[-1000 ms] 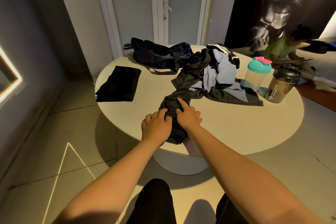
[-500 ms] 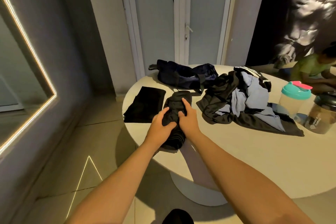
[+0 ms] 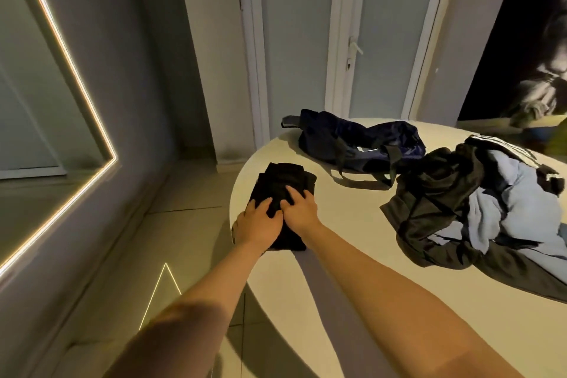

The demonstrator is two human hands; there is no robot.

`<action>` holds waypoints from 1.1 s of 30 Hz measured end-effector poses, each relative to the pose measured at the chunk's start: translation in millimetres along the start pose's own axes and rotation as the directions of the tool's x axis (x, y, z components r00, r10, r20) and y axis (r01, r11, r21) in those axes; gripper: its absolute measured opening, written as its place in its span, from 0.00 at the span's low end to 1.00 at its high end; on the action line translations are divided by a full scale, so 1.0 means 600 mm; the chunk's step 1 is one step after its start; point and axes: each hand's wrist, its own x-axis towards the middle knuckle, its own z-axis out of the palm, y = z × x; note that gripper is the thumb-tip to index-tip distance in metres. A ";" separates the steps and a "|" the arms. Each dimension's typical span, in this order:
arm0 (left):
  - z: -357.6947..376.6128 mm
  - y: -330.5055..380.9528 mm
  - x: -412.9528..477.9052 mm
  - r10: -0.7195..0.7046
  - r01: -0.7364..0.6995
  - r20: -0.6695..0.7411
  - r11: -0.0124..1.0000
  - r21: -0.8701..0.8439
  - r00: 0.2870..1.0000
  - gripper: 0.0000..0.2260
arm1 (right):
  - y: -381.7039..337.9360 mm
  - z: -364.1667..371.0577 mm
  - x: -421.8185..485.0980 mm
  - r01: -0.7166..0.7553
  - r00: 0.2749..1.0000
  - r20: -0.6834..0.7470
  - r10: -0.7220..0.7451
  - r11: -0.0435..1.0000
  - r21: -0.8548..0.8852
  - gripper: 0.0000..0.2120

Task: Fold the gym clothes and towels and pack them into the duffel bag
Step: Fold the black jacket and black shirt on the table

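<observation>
Palms down, the left hand (image 3: 257, 222) and right hand (image 3: 300, 209) lie side by side, fingers spread and nearly flat, pressing on a folded black garment (image 3: 285, 181) at the left edge of the round white worktop (image 3: 337, 230). Farther back on it slumps a navy duffel bag (image 3: 352, 138). To its right lies a loose heap of black and pale blue clothes (image 3: 478, 202). Behind stands a white door (image 3: 377, 40). A mirror (image 3: 36, 86) edged with a light strip hangs on the left wall.
</observation>
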 end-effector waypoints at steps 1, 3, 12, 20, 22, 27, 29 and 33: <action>0.014 -0.002 -0.001 0.008 -0.008 -0.009 1.000 -0.026 1.000 0.31 | 0.006 -0.001 0.003 0.037 0.999 -0.035 -0.038 0.999 -0.028 0.24; 0.039 0.004 -0.007 0.071 -0.075 -0.048 0.994 -0.078 0.996 0.30 | 0.023 -0.013 0.007 0.093 0.986 -0.132 -0.098 0.995 -0.042 0.23; 0.081 0.061 -0.026 0.190 -0.192 -0.095 0.981 -0.007 0.977 0.23 | 0.074 -0.080 -0.017 0.032 0.989 -0.145 -0.037 0.999 -0.031 0.23; 0.062 0.098 -0.079 0.219 -0.232 -0.277 0.973 -0.013 0.935 0.20 | 0.090 -0.111 -0.075 0.155 0.981 -0.119 -0.154 0.988 -0.001 0.19; 0.069 0.117 -0.111 0.367 -0.401 -0.404 0.916 0.001 0.838 0.16 | 0.102 -0.138 -0.099 0.196 0.965 -0.173 -0.196 0.981 -0.017 0.17; 0.158 0.173 -0.174 0.405 -0.444 -0.190 0.858 -0.259 0.894 0.12 | 0.179 -0.223 -0.166 0.121 0.867 -0.452 -0.209 0.969 -0.217 0.14; 0.198 0.197 -0.191 0.363 -0.352 -0.014 0.892 -0.282 0.932 0.14 | 0.212 -0.259 -0.184 0.016 0.831 -0.515 -0.210 0.935 -0.354 0.16; 0.232 0.251 -0.224 0.314 -0.305 0.113 0.948 -0.090 0.943 0.19 | 0.268 -0.319 -0.206 -0.202 0.942 -0.335 0.022 0.836 -0.511 0.25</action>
